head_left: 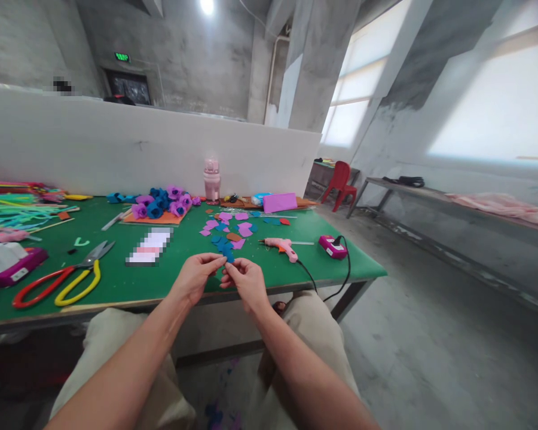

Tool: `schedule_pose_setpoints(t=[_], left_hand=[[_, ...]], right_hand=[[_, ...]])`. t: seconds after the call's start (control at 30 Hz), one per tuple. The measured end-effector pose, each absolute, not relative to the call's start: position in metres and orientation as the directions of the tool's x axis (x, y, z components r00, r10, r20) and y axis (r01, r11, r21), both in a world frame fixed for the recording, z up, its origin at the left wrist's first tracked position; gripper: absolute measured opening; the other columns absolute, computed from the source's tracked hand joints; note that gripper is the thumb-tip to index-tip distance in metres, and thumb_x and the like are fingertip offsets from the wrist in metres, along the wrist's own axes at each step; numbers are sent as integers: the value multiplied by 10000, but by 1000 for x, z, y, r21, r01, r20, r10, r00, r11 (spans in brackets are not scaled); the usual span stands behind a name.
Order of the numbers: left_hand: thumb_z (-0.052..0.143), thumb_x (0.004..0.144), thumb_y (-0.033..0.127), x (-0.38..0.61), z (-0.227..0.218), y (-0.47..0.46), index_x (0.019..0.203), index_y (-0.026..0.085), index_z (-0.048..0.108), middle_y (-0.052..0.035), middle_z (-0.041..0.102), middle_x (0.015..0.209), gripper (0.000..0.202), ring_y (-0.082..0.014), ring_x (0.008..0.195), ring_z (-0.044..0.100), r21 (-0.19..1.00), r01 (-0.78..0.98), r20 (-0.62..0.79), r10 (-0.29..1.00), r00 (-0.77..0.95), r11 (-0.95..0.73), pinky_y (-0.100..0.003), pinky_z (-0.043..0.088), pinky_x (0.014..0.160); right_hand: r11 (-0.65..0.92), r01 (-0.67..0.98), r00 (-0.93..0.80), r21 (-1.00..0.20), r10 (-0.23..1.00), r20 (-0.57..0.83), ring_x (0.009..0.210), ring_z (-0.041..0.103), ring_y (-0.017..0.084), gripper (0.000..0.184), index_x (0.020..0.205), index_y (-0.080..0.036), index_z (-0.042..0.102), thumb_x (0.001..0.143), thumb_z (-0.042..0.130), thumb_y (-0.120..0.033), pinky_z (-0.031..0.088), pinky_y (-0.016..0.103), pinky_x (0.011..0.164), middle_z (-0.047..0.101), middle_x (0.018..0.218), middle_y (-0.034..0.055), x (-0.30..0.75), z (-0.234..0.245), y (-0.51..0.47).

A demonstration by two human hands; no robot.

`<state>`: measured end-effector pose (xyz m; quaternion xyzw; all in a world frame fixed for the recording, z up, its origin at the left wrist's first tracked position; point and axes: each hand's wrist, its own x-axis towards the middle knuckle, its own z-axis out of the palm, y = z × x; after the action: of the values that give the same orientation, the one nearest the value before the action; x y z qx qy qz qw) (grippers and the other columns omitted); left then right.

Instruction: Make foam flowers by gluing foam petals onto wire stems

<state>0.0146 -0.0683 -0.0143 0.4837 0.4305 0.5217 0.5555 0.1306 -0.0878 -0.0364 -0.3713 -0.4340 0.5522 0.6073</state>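
Observation:
Between my two hands, at the front edge of the green table [269,263], is a small dark-blue paper petal [228,253]. My left hand [199,272] pinches it from the left with thumb and forefinger. From the right, my right hand [245,279] pinches it too, its other fingers curled under. Just beyond my fingers lie loose purple petals [244,229] and blue petals [222,243]. A pink glue gun [284,246] rests to the right. Finished purple and blue paper flowers [161,203] are grouped on an orange sheet farther back on the left.
Large scissors [67,278] with red and yellow handles lie at the left, near bundled coloured stems [22,206]. A pink bottle [212,181] stands by the white partition [152,143]. The glue gun's cord runs to a purple power strip [333,246] at the right edge.

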Motion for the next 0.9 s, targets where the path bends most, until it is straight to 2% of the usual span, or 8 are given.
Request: schedule_pose_setpoints(t=[0.17,0.3,0.47,0.73,0.9], left_hand=[[762,517,341,11,-13,-66,632,133,651,23,564,570,262,-65,511,416,984,-174,45,999,12,-42,-208,314,505],[758,527,336,11,-10,-66,620,133,616,39,532,555,264,-62,516,417,974,-224,42,998,49,-30,-204,325,519],[756,532,323,14,-4,-69,602,139,578,43,511,539,265,-73,531,445,951,-310,52,993,106,-17,-210,364,552],[749,542,329,17,0,-73,583,148,538,50,502,521,282,-68,512,455,933,-359,63,987,148,-6,-197,367,529],[766,522,303,18,0,-72,613,149,565,52,518,529,270,-66,515,455,928,-373,70,989,128,-17,-195,365,529]], right_hand=[[16,-375,-75,-927,996,47,453,549,78,293,731,-118,590,613,697,-365,496,199,431,606,590,-4,131,-34,-91],[-86,-446,-182,-891,983,-4,469,544,61,314,723,-106,604,588,726,-362,494,179,453,612,588,-1,135,-31,-93],[-211,-544,-335,-812,942,-21,474,529,28,270,771,-106,621,634,721,-316,476,133,468,599,608,-16,141,-30,-92],[-296,-615,-416,-731,909,-18,482,515,9,187,789,-113,618,688,695,-250,455,102,469,576,622,-31,141,-32,-92],[-311,-640,-419,-703,908,-20,480,502,5,164,781,-107,617,692,693,-221,442,93,456,567,619,-32,140,-32,-93]])
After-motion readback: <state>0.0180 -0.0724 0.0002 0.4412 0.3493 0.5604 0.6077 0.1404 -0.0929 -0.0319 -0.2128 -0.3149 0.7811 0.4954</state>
